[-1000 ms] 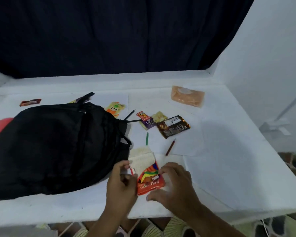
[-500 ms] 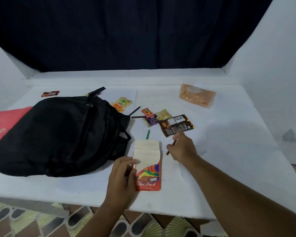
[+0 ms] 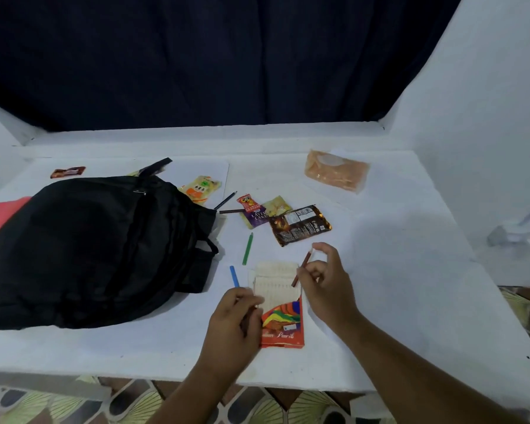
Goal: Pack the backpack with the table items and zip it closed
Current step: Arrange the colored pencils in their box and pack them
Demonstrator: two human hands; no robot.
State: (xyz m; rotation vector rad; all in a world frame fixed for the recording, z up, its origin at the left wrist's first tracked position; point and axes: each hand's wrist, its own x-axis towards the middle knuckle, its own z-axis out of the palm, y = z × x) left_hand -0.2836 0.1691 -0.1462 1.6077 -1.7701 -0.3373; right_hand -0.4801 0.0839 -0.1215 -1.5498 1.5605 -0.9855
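A black backpack (image 3: 86,249) lies flat on the left of the white table (image 3: 395,286). Near the front edge lies an orange colour-pencil box (image 3: 283,327) with its pale flap open. My left hand (image 3: 236,325) rests on the box's left edge, fingers curled round it and a blue pencil (image 3: 234,276) that sticks out above them. My right hand (image 3: 325,286) pinches a brown pencil (image 3: 301,268) just over the box's open end. A green pencil (image 3: 248,248) lies loose beyond the box.
Snack packets lie mid-table: a brown wrapper (image 3: 300,224), a purple cake packet (image 3: 253,211), a yellow one (image 3: 279,206), an orange-yellow one (image 3: 200,189). Two dark pencils (image 3: 225,200) sit by the backpack. A tissue pack (image 3: 335,169) is far right, a small wrapper (image 3: 67,172) far left, something pink (image 3: 0,212) behind the backpack.
My right hand has lifted the brown pencil off the table and brought it back over the box's open end. A blue pencil now shows at my left hand.
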